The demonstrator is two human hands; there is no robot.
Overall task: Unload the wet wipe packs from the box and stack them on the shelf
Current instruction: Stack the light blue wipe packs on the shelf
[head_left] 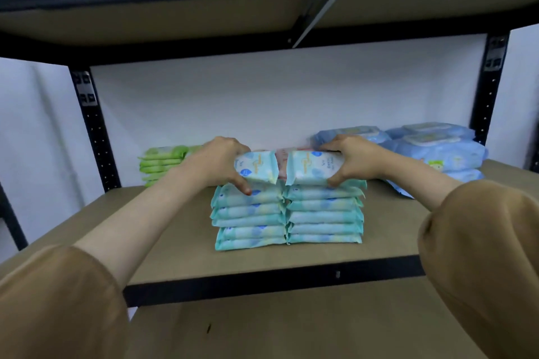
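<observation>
Two side-by-side stacks of teal wet wipe packs (287, 216) stand in the middle of the brown shelf board (175, 245). My left hand (217, 160) grips a teal pack (256, 167) at the top of the left stack. My right hand (354, 159) grips another teal pack (313, 167) at the top of the right stack. Both packs sit tilted, touching the stacks below. A pinkish pack (282, 165) shows between and behind them. The box is out of view.
A stack of green wipe packs (160, 162) lies at the back left. Larger blue wipe packs (431, 151) are piled at the back right. Black uprights (93, 128) frame the shelf, an upper shelf (262, 3) hangs overhead, and a lower board (291, 326) shows beneath.
</observation>
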